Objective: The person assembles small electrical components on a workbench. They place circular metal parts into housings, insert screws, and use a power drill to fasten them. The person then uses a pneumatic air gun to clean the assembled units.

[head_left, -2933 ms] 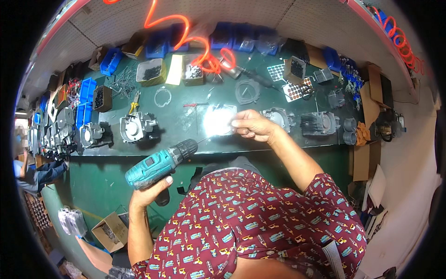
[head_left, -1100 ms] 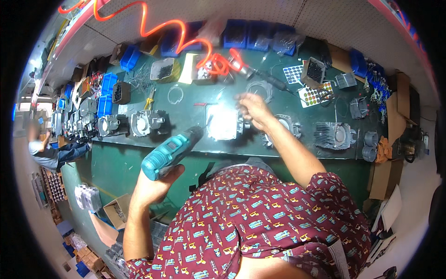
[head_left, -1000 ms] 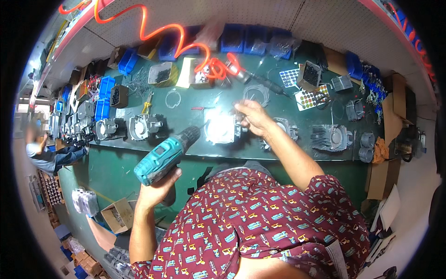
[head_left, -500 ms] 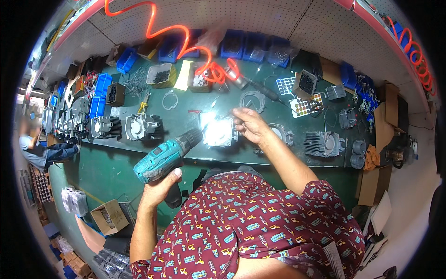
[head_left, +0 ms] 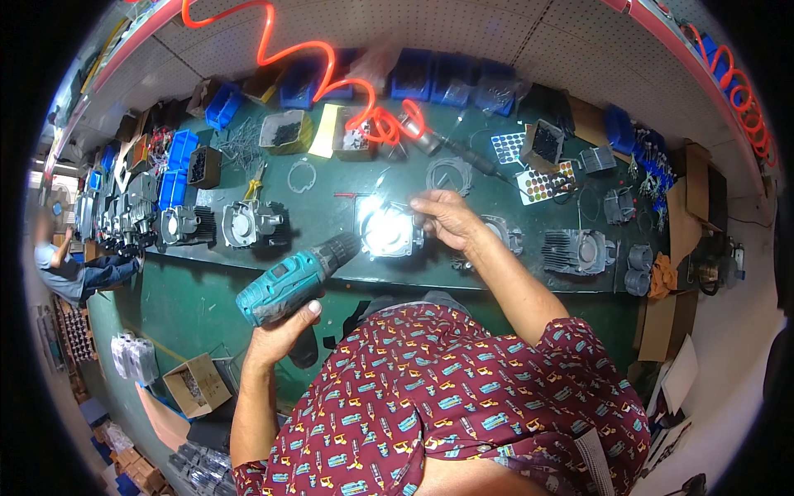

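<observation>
Green across its top, the desk [head_left: 331, 180] spreads out before me, a pale perforated wall [head_left: 463, 35] behind it. An orange hose [head_left: 332, 62] dangles over its far side, in front of blue bins [head_left: 411, 74]. Metal housings [head_left: 246, 226] stand along the front; the brightly lit housing [head_left: 387, 234] sits before me, and another housing [head_left: 508, 236] is partly hidden by my right forearm. My teal drill [head_left: 285, 285] reaches over the desk's front edge, its long axis slanting up and rightward, chuck toward the lit housing; glare hides any contact. My left hand [head_left: 284, 336] grips its handle. My right hand [head_left: 451, 219] curls beside that housing's far right corner; I cannot tell whether it pinches anything. Yellow-handled pliers [head_left: 254, 183] lie to the left, near a thin ring [head_left: 313, 169].
</observation>
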The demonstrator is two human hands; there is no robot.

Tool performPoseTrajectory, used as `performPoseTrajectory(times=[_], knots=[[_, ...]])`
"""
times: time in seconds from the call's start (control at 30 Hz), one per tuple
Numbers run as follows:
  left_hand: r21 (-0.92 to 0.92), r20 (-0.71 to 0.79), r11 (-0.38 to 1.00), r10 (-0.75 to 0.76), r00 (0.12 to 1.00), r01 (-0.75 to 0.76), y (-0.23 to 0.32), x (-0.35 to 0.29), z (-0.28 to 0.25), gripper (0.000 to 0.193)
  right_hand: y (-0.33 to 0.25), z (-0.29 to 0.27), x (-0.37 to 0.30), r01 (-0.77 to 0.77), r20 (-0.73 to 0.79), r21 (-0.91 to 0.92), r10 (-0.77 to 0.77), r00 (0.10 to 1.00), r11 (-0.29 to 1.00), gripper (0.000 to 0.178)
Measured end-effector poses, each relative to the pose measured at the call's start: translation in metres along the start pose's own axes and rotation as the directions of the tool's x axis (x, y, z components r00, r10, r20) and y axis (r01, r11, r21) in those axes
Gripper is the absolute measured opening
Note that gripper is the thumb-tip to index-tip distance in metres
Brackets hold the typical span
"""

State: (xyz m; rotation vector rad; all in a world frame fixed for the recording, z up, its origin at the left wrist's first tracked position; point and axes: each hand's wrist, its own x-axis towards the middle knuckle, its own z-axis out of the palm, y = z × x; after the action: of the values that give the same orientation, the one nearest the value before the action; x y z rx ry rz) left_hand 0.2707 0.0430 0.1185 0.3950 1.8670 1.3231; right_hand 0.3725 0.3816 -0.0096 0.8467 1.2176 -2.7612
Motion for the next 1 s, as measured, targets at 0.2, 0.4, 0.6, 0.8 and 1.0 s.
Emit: performPoseTrajectory(times=[0.2, 0.4, 0.6, 0.8, 1.0], knots=[[0.116, -0.036, 0.988, 0.110, 0.993, -0.105, -0.012, -0.007, -0.012, 0.033, 0.003, 0.004, 0.008, 0.009, -0.082, -0.244, -0.030, 0.996, 0.970, 0.024], [0.364, -0.055, 0.923, 0.158, 0.986, -0.128, 0.004, -0.003, -0.001, 0.028, 0.021, 0.002, 0.033, 0.282, -0.138, -0.735, -0.543, 0.828, 0.617, 0.029], [0.740, -0.008, 0.670, 0.106, 0.994, -0.066, 0.020, 0.003, 0.015, 0.032, 0.036, 0.003, 0.038, 0.228, 0.032, -0.941, -0.604, 0.797, 0.250, 0.033], [0.841, 0.003, 0.540, 0.021, 1.000, -0.014, 0.030, 0.008, 0.015, 0.032, 0.037, 0.006, 0.036, 0.252, 0.142, -0.962, -0.588, 0.797, 0.109, 0.024], [0.809, 0.208, 0.566, -0.023, 0.978, -0.159, 0.084, 0.070, 0.003, 0.035, 0.038, -0.004, 0.045, 0.303, 0.213, -0.951, -0.576, 0.789, 0.063, 0.021]])
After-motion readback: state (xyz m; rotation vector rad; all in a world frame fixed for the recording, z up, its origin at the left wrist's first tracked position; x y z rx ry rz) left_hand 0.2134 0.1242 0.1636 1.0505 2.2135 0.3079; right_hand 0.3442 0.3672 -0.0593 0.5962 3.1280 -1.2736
